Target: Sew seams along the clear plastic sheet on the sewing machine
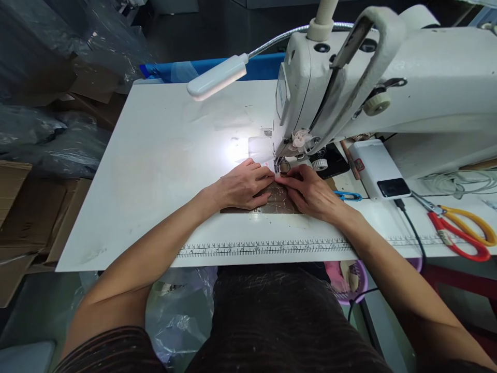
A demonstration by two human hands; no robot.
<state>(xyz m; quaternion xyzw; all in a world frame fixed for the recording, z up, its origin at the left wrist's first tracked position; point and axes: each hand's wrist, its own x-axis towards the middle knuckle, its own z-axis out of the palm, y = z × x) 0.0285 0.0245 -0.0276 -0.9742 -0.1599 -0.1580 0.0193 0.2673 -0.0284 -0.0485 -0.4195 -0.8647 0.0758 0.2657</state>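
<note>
My left hand (248, 185) rests just left of the presser foot (280, 166) of a white sewing machine (298, 88), its fingers bent and drawn together. From the other side my right hand (312, 192) comes in, thumb and forefinger pinched close to the left fingertips. Whatever is between the fingers is too small and too covered to name. Beneath both hands lies a brown, scratched plate (276, 203) set in the white table (155, 155). The needle area is partly hidden by the fingers.
A lamp (217, 77) on a bendable neck lights the table. On the right are a blue thread snipper (348, 196), a white power bank (378, 168) with a cable, and scissors (462, 228) with red and yellow handles. A ruler strip (264, 247) runs along the front edge.
</note>
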